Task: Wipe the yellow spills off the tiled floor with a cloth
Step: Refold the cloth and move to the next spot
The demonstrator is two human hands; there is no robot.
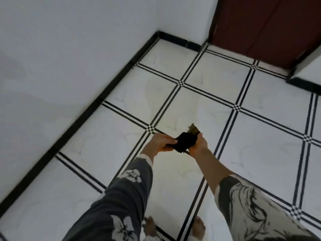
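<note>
I stand over a white tiled floor point(217, 94) with black double lines. Both hands hold a small dark cloth point(185, 141) at waist height in the middle of the view. My left hand point(162, 142) grips its left side. My right hand point(198, 145) grips its right side, where a brownish-yellow stained corner point(193, 130) sticks up. A faint yellowish smear point(156, 87) shows on the tiles ahead, toward the wall corner. The image is blurred, so the smear's edges are unclear.
A white wall point(60, 58) with a black skirting board point(78, 119) runs along the left. A dark red door point(271, 26) stands at the far right corner. My bare feet point(151, 225) are at the bottom edge.
</note>
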